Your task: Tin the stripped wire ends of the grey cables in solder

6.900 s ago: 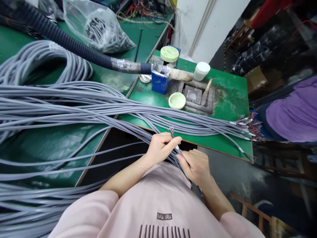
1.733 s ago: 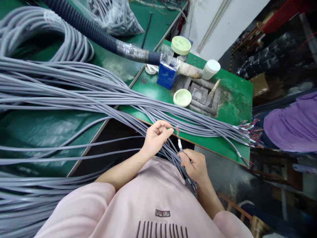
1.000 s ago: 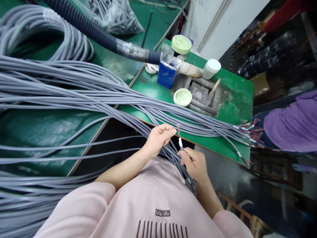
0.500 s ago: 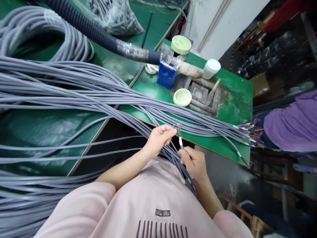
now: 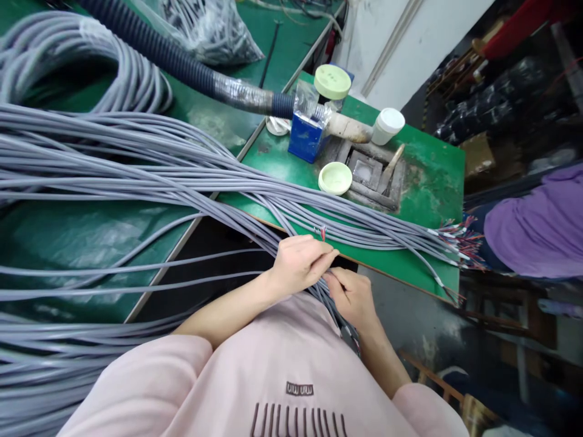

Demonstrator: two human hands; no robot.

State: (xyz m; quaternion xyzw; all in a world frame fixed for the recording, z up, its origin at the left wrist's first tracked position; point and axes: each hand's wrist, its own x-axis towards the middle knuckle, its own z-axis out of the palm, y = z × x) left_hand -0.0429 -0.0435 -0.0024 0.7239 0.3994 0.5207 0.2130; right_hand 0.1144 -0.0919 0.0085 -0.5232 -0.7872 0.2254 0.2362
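Observation:
My left hand point(image 5: 303, 261) is closed around the stripped end of a grey cable, its fingers covering the white band. Thin coloured wires point(image 5: 323, 233), red among them, stick up just beyond those fingers. Close by on the right, my right hand point(image 5: 351, 294) pinches the same cable lower down, where its sheath is mostly hidden. Below both hands, more grey cables point(image 5: 334, 312) run down past the apron. A thick bundle of grey cables point(image 5: 255, 182) crosses behind, ending in fanned coloured wires point(image 5: 460, 243) at the right.
A solder pot point(image 5: 364, 172) with a scraper point(image 5: 390, 169) is set in the green bench point(image 5: 428, 176). Around it are a pale dish point(image 5: 336, 178), a white tub point(image 5: 388, 125) and a black fume hose point(image 5: 182, 67). A person in purple point(image 5: 535, 221) is at the right.
My left hand has moved right and slightly down, from beside the wire tips onto the banded cable end. My right hand has shifted slightly left. The wires now show behind my left fingers.

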